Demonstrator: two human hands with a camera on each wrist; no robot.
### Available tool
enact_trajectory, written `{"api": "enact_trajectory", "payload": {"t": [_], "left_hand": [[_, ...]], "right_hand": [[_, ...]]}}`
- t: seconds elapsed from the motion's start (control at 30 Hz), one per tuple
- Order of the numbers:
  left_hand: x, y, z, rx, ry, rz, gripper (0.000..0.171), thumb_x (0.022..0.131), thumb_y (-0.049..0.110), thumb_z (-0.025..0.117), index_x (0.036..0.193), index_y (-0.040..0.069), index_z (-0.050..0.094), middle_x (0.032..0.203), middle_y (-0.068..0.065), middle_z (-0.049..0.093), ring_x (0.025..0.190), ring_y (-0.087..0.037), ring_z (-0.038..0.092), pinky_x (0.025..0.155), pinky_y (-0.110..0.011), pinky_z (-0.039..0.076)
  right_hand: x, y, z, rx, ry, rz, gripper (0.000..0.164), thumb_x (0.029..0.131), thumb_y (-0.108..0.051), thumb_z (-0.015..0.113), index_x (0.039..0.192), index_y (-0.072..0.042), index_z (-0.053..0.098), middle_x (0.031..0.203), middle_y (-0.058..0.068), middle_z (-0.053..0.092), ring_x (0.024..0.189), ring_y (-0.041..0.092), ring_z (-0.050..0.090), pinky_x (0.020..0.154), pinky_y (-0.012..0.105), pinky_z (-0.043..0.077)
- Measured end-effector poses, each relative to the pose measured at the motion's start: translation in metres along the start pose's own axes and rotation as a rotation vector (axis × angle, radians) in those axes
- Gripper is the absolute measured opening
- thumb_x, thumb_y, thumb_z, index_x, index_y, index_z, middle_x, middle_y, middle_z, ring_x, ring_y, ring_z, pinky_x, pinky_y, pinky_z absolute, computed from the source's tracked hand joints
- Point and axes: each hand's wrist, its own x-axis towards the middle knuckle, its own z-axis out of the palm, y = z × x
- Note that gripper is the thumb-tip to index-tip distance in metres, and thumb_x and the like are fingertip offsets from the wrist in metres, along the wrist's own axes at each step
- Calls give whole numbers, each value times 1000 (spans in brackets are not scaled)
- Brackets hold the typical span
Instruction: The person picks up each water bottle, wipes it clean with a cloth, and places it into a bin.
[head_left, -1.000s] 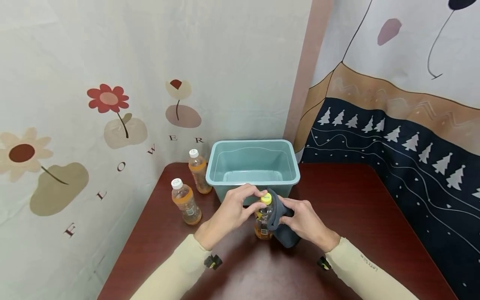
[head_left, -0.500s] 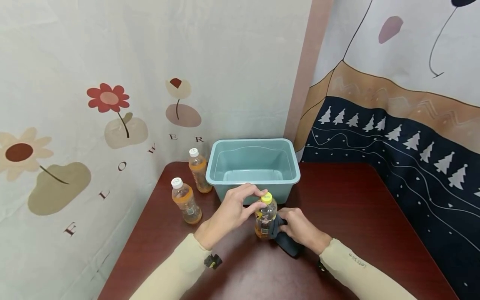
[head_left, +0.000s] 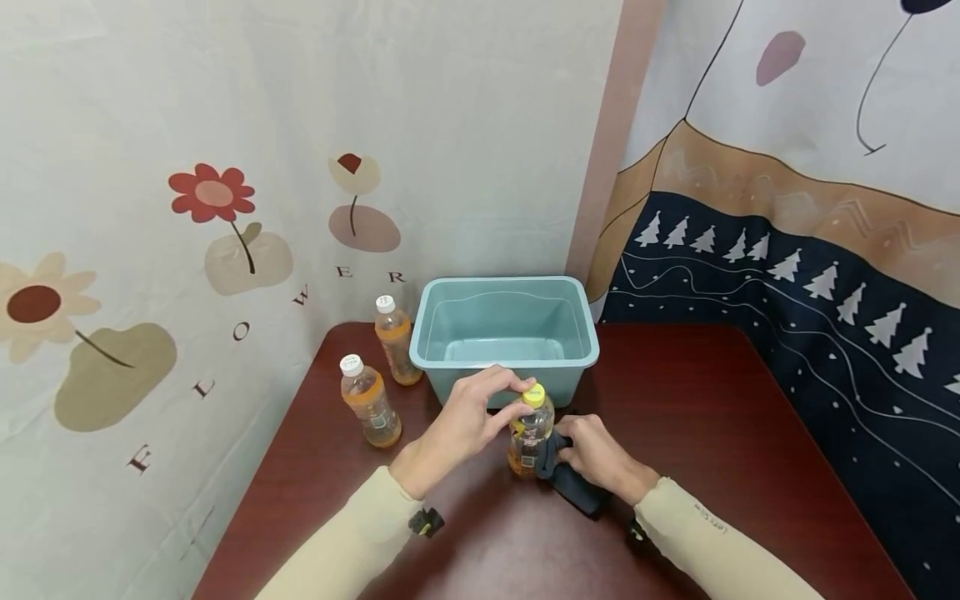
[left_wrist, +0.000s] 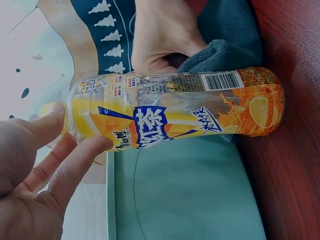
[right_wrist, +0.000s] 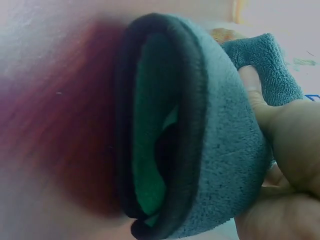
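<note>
My left hand [head_left: 468, 417] pinches the yellow cap [head_left: 534, 395] of a clear plastic drink bottle [head_left: 529, 442], which stands upright on the table. Its yellow and orange label [left_wrist: 160, 112] faces the left wrist camera, and some brown liquid shows at the bottom. With my right hand [head_left: 600, 454] I grip a dark grey-blue towel [head_left: 579, 490] against the bottle's lower right side. In the right wrist view the folded towel [right_wrist: 225, 135] bulges out between thumb and fingers, its loose end hanging toward the table. The cloth hides part of the bottle's side.
Behind the bottle stands a light teal plastic tub [head_left: 506, 365]. To its left are two white-capped bottles, one nearer [head_left: 372, 408] and one farther back [head_left: 397, 346]. The dark red table [head_left: 690, 400] meets printed curtains at the back and right.
My right hand has slid the towel down from the bottle's upper part to its lower side. My left hand has kept its hold on the cap.
</note>
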Motion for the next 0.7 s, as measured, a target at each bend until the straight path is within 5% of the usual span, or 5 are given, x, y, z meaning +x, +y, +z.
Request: {"api": "enact_trajectory", "payload": {"t": [0.27,0.7], "left_hand": [[-2,-1,-1,0,14,-10,23,98,16,94,116,12,80,126,-3,84,124,-21,83,106,-36,70],[-5,-1,0,-2,20,-17,24,98,16,94,116,12,80,126,-3,84,125,-21,83,107,-36,70]], "right_hand": [[3,-23,-27,35,39,41,29,99,-4,92,124,-19,91,117,-3,90,107,11,85,86,26,69],[5,-53,-70,29,104,85,53,90,-18,103,138,-5,84,118,13,90,94,16,86,79,30,72]]}}
